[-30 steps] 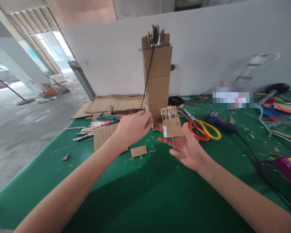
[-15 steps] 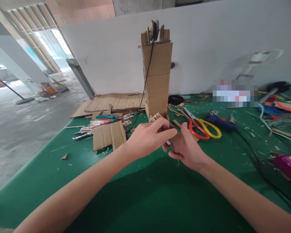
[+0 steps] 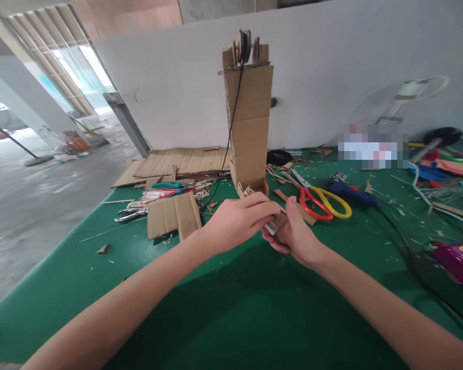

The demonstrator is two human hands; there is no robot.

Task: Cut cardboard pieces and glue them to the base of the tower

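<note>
My left hand [image 3: 237,222] and my right hand [image 3: 296,234] meet above the green table [image 3: 231,308], both gripping a small folded cardboard piece [image 3: 277,222] that is mostly hidden between the fingers. Just behind the hands stands a tall cardboard tower [image 3: 249,121] with a pulley wheel [image 3: 244,45] on top. A black cord [image 3: 232,121] hangs from the wheel down the tower's left side to the table.
Red-and-yellow scissors [image 3: 321,201] and a blue glue gun [image 3: 351,193] lie right of the tower. Cardboard sheets [image 3: 173,216], pliers [image 3: 129,215] and cutters lie to the left. Flat cardboard [image 3: 177,163] lies at the back. A purple object [image 3: 461,264] sits at the right edge.
My left hand has left the tower's cord and moved right onto the cardboard piece. The piece, flat and upright in my right hand before, is now folded down between both hands.
</note>
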